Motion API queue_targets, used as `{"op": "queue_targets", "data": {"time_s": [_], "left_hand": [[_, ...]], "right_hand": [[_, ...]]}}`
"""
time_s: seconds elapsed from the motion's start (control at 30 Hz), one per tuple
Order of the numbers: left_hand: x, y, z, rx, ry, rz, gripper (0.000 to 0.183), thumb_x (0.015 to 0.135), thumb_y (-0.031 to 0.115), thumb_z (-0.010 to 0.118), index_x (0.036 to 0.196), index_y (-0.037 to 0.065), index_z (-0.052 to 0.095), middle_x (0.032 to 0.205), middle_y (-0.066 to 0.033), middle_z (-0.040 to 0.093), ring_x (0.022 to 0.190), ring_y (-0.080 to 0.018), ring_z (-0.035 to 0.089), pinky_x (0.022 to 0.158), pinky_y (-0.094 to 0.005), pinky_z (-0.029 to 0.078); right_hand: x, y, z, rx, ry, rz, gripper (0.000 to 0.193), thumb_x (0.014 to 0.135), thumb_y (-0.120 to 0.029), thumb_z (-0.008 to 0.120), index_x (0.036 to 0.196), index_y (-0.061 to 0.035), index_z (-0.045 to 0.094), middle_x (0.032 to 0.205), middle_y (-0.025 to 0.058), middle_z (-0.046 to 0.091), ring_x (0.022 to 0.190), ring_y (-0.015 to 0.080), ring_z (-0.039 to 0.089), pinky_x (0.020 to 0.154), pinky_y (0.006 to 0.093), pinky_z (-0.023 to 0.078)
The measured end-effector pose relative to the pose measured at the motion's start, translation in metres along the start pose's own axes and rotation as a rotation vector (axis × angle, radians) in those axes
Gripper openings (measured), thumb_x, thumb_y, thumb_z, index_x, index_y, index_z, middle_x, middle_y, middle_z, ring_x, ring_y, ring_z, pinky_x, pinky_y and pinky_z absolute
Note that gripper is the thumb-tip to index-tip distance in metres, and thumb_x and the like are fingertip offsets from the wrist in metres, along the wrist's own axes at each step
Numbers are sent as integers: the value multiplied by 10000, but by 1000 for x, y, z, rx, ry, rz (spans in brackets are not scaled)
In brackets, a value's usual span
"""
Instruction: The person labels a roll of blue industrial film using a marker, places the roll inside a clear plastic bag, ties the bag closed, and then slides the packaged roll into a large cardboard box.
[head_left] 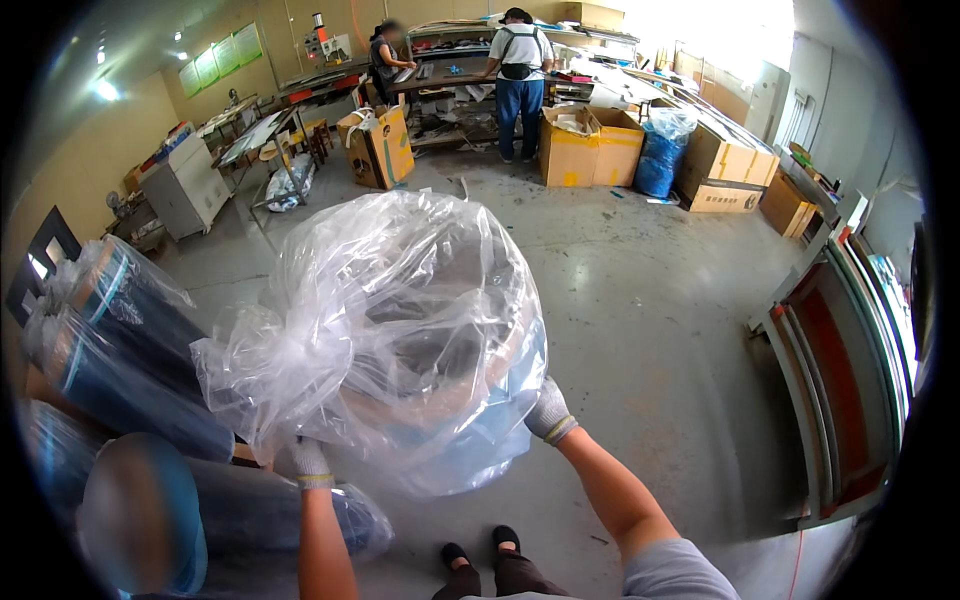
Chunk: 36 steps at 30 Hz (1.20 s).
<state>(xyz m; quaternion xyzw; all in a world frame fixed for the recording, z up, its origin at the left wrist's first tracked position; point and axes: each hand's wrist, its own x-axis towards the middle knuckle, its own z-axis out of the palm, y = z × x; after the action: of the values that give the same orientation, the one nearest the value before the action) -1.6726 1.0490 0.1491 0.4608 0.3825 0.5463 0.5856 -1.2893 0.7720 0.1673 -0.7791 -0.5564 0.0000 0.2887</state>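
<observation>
Scuffed grey floor (640, 310) is stretching beneath a round, bluish bundle (485, 425) in glossy, crinkled clear plastic (310, 345). Both knit-gloved, the left hand (309, 462), under gathered folds, and right hand (550, 412), at its right side, are clasping it between them; its bulk is hiding their fingertips.

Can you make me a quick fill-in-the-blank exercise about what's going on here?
1. The left hand and right hand both wear grey ____.
2. The see-through wrapping on the large bundle is made of ____.
3. Several wrapped rolls lie on the person's ____ side.
4. The brown boxes beside the blue-filled bag are made of ____.

Missing words: gloves; plastic; left; cardboard
</observation>
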Motion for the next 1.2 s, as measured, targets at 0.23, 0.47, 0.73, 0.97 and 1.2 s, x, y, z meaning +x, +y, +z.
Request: {"op": "queue_targets", "data": {"time_s": [0.23,0.47,0.73,0.97,1.2], "left_hand": [[-126,185,138,509,-37,682,583,960,310,512,1394,-49,362,1368,-210,452,1256,-318,445,1057,-417,345],[-168,230,214,1001,-519,968,710,803,392,667,1375,47,425,1356,-216,458,1228,-429,432,1026,-545,304],[-216,213,242,1034,-733,1061,513,801,500,597,1098,82,609,1023,-97,582,921,-297,526,870,-478,355],[-230,205,198,534,-1098,1151,245,784,402,651,889,182,673,906,-22,611,919,-235,569,977,-470,343],[-240,219,243,717,-905,1307,284,860,278,605,1096,124,644,1253,-83,576,1161,-305,516,1013,-461,365]], "right_hand": [[-60,115,75,-224,-27,-122,217,829,-177,560,1000,-86,656,996,146,666,951,322,626,844,456,478],[74,-88,-205,121,386,-175,541,748,-101,682,1262,-52,524,1289,172,529,1204,360,496,1005,422,410],[-4,-116,-238,-156,158,-295,428,608,-304,809,962,-113,661,1152,65,594,1285,355,413,1094,510,276],[-196,-216,-191,-332,490,149,512,538,-353,825,957,-123,640,950,64,588,1119,354,506,1045,551,291],[-320,-195,-238,-294,751,363,684,942,-539,416,1345,13,456,1443,271,339,1350,408,336,1102,469,265]]}}
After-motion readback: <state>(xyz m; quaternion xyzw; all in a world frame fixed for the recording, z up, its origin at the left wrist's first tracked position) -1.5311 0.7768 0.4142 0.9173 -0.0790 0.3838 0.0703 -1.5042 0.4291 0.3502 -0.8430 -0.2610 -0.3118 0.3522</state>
